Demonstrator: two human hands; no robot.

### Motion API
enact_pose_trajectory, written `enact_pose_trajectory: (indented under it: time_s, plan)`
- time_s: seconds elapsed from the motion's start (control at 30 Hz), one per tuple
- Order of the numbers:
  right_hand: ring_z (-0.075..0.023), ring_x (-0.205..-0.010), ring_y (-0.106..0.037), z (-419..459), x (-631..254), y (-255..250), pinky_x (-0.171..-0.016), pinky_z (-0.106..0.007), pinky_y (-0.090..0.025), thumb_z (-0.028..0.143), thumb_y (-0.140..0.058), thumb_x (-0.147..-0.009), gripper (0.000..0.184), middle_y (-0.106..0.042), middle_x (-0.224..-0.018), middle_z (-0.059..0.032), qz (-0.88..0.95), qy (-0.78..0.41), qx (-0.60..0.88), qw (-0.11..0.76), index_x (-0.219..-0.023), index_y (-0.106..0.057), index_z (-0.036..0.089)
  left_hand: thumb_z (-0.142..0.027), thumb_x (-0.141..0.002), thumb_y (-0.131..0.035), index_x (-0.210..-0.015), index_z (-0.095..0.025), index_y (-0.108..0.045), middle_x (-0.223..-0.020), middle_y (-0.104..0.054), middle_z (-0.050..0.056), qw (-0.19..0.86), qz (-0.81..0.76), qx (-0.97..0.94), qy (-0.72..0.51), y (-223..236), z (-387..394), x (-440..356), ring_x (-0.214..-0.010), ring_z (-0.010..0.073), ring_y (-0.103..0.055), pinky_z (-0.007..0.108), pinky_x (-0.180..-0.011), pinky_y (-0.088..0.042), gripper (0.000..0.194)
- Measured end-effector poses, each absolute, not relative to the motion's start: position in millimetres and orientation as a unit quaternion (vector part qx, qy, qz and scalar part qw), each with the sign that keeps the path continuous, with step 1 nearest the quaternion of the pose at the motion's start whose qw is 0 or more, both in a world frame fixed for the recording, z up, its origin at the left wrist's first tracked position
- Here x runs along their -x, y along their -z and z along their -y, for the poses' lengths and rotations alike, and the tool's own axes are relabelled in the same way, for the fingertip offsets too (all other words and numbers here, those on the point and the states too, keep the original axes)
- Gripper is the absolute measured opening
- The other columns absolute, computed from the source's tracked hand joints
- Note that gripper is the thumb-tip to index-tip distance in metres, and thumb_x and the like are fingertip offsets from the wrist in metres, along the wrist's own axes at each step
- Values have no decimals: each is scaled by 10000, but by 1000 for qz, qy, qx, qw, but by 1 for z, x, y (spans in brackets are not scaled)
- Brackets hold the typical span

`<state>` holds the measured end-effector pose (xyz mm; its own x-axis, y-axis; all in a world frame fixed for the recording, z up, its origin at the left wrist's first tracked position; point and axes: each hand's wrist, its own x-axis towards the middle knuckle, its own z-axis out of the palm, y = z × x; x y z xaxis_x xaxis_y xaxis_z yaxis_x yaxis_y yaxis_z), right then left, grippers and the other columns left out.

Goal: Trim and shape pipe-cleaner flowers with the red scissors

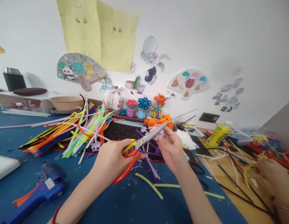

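Observation:
My left hand (115,157) is closed around a pair of scissors (152,134) with a red handle loop and a yellow part beside the fingers. The metal blades point up and right, across the front of my right hand (171,146). Pinched in the fingers of that right hand is a small lilac pipe-cleaner flower (158,132), partly covered by the blades. Whether the blades touch it, I cannot tell. Below the scissors lie purple and lilac pipe-cleaner stems (151,165), and a lilac loop flower (96,145) rests left of them.
A large bundle of coloured pipe cleaners (86,133) lies at left, behind a blue glue gun (45,189). Small flower pots (141,114) stand along the wall. Yellow-green pipe-cleaner pieces (150,186) are in front. At right are a yellow bottle (217,135) and another person's hand (272,171).

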<state>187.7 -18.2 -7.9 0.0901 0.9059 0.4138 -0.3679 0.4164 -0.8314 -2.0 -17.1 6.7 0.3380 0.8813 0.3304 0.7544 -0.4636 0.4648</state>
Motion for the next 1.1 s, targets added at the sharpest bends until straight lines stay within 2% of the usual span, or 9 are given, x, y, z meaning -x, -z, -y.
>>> enact_pose_trajectory:
  time_s: [0.23, 0.4, 0.53, 0.67, 0.87, 1.1]
  plan:
    - [-243, -1042, -636, 17, -189, 7, -1024, -466, -422, 289, -791, -691, 337, -715, -1042, -63, 471, -471, 266, 697, -1003, -676, 236, -492, -732, -557, -562, -211, -320, -471, -350, -72, 133, -517, -802, -268, -10, 19, 1, -467, 96, -301, 223, -505, -215, 405]
    - [-227, -1033, -635, 15, -190, 7, -1028, -439, -418, 301, -803, -674, 340, -716, -1026, -50, 454, -470, 262, 710, -985, -678, 241, -463, -733, -551, -678, -229, -429, -549, -488, -59, 159, -529, -797, -243, -11, 20, -2, -509, 126, -435, 224, -521, -242, 269]
    - [-211, -1009, -635, 15, -189, 9, -1008, -425, -439, 279, -804, -672, 338, -705, -1031, -38, 447, -479, 254, 712, -986, -684, 246, -422, -754, -523, -770, -236, -440, -621, -538, -51, 174, -535, -789, -249, -12, 21, -3, -537, 139, -486, 223, -536, -272, 205]
    - [-201, -999, -635, 16, -187, 9, -993, -407, -448, 261, -799, -681, 335, -706, -1017, -33, 453, -491, 249, 701, -994, -682, 245, -426, -787, -485, -765, -235, -439, -548, -477, -63, 169, -534, -793, -242, -14, 21, -5, -500, 139, -459, 227, -541, -260, 197]
    - [-175, -931, -644, 17, -187, 7, -979, -367, -450, 272, -781, -706, 314, -715, -1014, -48, 476, -491, 246, 687, -1001, -682, 234, -465, -801, -456, -729, -236, -437, -558, -465, -51, 163, -534, -801, -215, -11, 20, -6, -508, 137, -433, 235, -529, -222, 241]
    - [-198, -979, -647, 17, -187, 7, -1008, -398, -433, 264, -779, -708, 320, -717, -1039, -57, 476, -489, 243, 689, -1009, -677, 237, -494, -799, -462, -690, -235, -397, -530, -400, -59, 130, -534, -808, -214, -4, 17, -4, -485, 124, -350, 238, -524, -196, 288]
